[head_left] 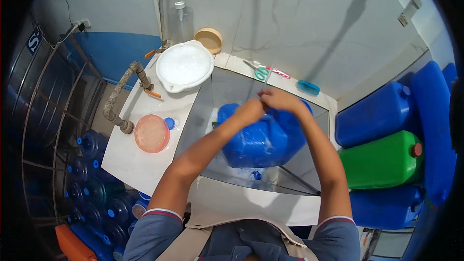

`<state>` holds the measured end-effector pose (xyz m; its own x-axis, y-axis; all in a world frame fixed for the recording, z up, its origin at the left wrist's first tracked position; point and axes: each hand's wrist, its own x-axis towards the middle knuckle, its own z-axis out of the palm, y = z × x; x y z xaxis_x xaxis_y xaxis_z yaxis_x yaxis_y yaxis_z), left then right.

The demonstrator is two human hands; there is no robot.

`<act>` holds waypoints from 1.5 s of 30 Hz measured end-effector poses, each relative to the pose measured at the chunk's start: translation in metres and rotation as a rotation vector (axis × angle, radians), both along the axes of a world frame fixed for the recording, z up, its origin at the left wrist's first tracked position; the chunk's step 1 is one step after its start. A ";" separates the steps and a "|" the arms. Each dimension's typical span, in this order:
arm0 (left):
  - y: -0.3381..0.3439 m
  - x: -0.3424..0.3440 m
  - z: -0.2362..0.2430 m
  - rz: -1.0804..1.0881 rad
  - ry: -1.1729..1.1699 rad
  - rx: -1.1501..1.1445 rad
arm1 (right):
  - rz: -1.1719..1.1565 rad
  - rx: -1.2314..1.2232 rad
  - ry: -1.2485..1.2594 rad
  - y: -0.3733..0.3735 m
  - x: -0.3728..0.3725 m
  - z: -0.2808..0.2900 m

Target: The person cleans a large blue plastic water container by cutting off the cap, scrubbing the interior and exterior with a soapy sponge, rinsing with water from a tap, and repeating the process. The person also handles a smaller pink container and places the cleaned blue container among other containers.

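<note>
A blue plastic jerrycan [256, 145] lies in the grey sink basin [195, 130], with soapy water and a small blue piece [257, 175] near it. My left hand [251, 108] and my right hand [273, 99] meet over the jerrycan's top, at the foot of a thin upright rod or pipe [268, 75]. Both hands have curled fingers; what exactly they grip is hidden. Teal scissors [261, 71], a red-and-white handled tool [279, 74] and a blue brush [308, 87] lie on the ledge behind.
A white bowl [183, 65], pink round container [151, 133], pump bottle [180, 21], tan dish [209, 38] and valved pipes [121, 96] are left. Blue jerrycans [372, 111] and a green one [377, 159] line the right. A metal rack [31, 106] and several water bottles [92, 188] stand far left.
</note>
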<state>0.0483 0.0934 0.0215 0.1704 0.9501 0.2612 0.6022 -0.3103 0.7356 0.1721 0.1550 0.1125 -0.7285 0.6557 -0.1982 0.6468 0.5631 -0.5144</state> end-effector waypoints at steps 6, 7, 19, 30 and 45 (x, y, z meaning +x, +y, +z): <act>0.032 -0.046 -0.045 -0.126 -0.801 -0.344 | -0.045 0.419 -0.040 -0.112 0.083 -0.006; 0.040 -0.061 -0.068 -0.029 -0.394 -0.425 | 0.011 0.434 -0.032 -0.117 0.098 -0.009; 0.035 -0.054 -0.377 0.130 0.427 -0.511 | 0.269 0.427 -0.276 -0.141 0.152 -0.023; 0.022 -0.069 -0.357 0.335 0.868 -0.641 | 0.377 0.460 -0.258 -0.117 0.127 -0.010; -0.017 -0.165 0.133 0.687 0.306 0.176 | 0.264 0.393 -0.045 -0.058 0.066 -0.009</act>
